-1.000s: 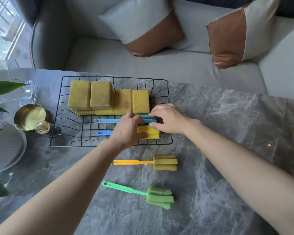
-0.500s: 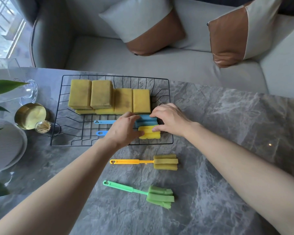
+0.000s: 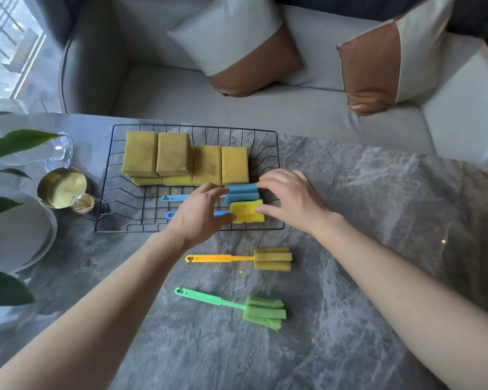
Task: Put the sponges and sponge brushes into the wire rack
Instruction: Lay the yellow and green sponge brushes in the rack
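Observation:
The black wire rack (image 3: pixel 107 192) sits on the marble table and holds several yellow-green sponges (image 3: pixel 172 157) along its back. In front of them lie a blue sponge brush (image 3: pixel 241 192) and a blue-handled brush with a yellow head (image 3: pixel 247 211). My left hand (image 3: pixel 200 215) covers that brush's handle, thumb against the head's left end. My right hand (image 3: pixel 290 198) has its thumb on the yellow head's right end and its fingers over the blue head. An orange-handled brush (image 3: pixel 271 258) and a green brush (image 3: pixel 262 308) lie on the table in front of the rack.
Left of the rack stand a gold tin (image 3: pixel 62 187), a glass vase (image 3: pixel 57 150), a white plate (image 3: pixel 14 235) and plant leaves (image 3: pixel 14 142). A grey sofa with two cushions (image 3: pixel 237 49) runs behind the table.
The yellow-headed brush has slid a little further back in the rack, up against the blue brush head. My hands have drawn apart, so more of both sponge heads shows.

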`<state>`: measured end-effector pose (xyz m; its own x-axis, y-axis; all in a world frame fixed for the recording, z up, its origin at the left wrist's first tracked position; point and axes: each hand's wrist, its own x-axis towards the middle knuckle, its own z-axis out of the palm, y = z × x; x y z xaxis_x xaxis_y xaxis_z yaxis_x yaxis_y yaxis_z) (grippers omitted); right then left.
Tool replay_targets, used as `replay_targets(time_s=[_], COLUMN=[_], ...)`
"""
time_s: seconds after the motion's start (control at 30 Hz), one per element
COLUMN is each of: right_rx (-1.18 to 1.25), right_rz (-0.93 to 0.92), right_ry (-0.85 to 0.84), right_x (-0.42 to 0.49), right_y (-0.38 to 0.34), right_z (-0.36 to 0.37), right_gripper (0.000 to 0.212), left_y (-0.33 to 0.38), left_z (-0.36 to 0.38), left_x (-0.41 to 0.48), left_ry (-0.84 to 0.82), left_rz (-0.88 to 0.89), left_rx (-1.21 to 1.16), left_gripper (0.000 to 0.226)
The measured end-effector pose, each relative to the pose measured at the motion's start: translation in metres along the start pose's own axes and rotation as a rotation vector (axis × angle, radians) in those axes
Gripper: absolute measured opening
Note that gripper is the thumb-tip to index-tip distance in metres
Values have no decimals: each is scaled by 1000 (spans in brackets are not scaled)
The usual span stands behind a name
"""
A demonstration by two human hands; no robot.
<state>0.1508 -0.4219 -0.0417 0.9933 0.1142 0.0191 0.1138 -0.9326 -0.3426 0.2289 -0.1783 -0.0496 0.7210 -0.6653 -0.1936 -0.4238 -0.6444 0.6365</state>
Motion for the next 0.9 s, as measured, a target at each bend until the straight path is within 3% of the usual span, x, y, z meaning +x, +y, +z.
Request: replay_targets(time_s=[0.1, 0.2, 0.37, 0.57, 0.9], right_rx=[63, 86, 75, 105, 49], right_rz=[65, 127, 204, 303, 293], right_ry=[183, 245, 55, -147, -255], right_x=[-35, -78, -131, -130, -114], right_y=[-16, -35, -52, -48, -32], right_z=[-4, 2, 26, 44, 54], right_gripper=[47, 38, 38, 50, 52], left_y=[11, 20, 30, 39, 41], left_z=[-4, 6, 51, 106, 121], left_x=[-33, -73, -122, -140, -134], left_ry=[57, 66, -83, -307, -340], left_rz=[68, 131, 143, 106, 34], left_rx=[-3, 22, -2, -12, 31], left_gripper=[62, 55, 53, 69, 43])
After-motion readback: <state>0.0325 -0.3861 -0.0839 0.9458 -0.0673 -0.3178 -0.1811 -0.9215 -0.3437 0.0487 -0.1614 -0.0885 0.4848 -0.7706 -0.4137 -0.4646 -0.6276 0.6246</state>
